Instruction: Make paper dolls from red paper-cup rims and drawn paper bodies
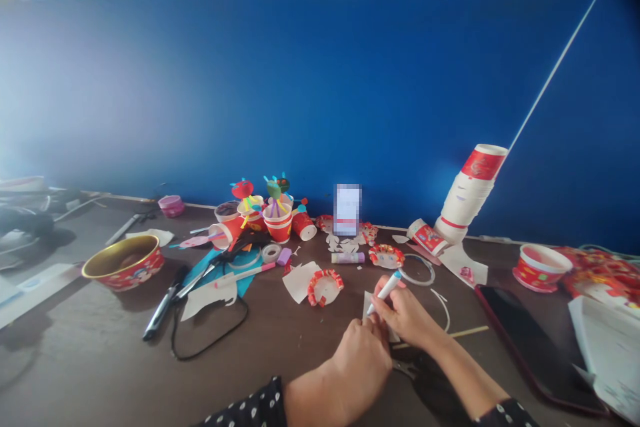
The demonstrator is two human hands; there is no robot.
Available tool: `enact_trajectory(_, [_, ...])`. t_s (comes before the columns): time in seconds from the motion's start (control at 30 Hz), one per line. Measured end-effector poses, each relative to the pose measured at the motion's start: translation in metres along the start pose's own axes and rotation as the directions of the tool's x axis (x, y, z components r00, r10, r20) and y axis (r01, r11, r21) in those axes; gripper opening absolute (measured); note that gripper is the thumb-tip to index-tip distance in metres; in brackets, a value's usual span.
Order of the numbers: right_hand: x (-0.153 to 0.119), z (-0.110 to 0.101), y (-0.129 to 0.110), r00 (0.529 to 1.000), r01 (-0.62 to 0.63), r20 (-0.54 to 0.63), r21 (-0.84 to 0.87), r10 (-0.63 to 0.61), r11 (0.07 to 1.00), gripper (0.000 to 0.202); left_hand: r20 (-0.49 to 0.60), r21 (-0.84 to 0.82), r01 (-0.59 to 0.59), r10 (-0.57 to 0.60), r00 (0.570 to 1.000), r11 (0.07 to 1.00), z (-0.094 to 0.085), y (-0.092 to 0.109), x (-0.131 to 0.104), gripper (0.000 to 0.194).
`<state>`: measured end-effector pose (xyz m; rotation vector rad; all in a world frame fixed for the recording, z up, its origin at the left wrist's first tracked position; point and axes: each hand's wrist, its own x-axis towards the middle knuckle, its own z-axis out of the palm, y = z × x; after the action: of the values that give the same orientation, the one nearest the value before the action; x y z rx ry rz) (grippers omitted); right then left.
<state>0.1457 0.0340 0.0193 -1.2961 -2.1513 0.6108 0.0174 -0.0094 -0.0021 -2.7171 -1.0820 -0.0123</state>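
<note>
My right hand (403,310) is closed around a white marker with a light blue end (389,285), its tip pointing down at a small piece of white paper (367,303). Beside it, my left hand (363,353) rests on the paper, its fingers curled and pressed together near the marker's tip. Most of the paper is covered by both hands. Under my wrists lies a pair of scissors (405,368), partly hidden, along with a thin wooden stick (469,331).
A red-edged ring craft (325,287), a glue stick (348,257) and a phone (347,210) stand or lie ahead. Leaning cups (465,197) and a large dark tablet (537,347) are right; a gold-lined bowl (125,263), pen (163,310) and decorated cups (277,223) are left.
</note>
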Motion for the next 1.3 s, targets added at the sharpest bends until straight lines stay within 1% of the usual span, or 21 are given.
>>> enact_trajectory(0.1, [0.000,0.001,0.001,1.000,0.010,0.008,-0.003,-0.010,1.000,0.018,0.019,-0.008,-0.003,0.003,1.000,1.000,-0.002,0.000,0.000,0.034])
enact_trajectory(0.3, [0.002,0.004,0.004,0.998,-0.009,-0.062,-0.048,0.006,0.999,0.014,-0.016,0.016,0.006,-0.005,1.000,1.000,0.002,0.000,0.001,0.038])
enact_trajectory(0.43, [0.003,0.006,0.007,0.997,-0.011,-0.081,-0.075,0.005,0.997,0.014,0.006,0.012,0.003,-0.003,1.000,1.000,0.003,0.000,0.001,0.040])
enact_trajectory(0.63, [0.002,0.006,0.010,0.989,-0.032,-0.141,0.007,0.033,0.999,0.016,-0.003,0.020,0.008,-0.008,1.000,1.000,0.002,0.001,-0.001,0.039])
enact_trajectory(0.8, [0.002,0.003,0.009,0.994,-0.019,-0.109,0.065,0.026,0.998,0.014,0.000,0.002,-0.007,0.007,1.000,1.000,0.002,0.000,0.000,0.037])
enact_trajectory(1.0, [0.002,0.000,0.009,1.000,0.001,-0.025,0.045,0.000,0.999,0.010,0.024,-0.020,0.005,-0.004,1.000,1.000,0.002,-0.001,0.002,0.035])
enact_trajectory(1.17, [0.002,0.001,0.013,1.000,-0.004,-0.029,0.041,0.005,0.999,0.010,0.007,-0.002,0.015,-0.015,1.000,1.000,0.001,-0.001,0.002,0.034])
enact_trajectory(1.3, [0.001,0.000,0.011,1.000,0.009,-0.008,0.049,-0.009,0.999,0.008,0.004,-0.012,0.005,-0.005,1.000,1.000,0.001,-0.001,0.003,0.033])
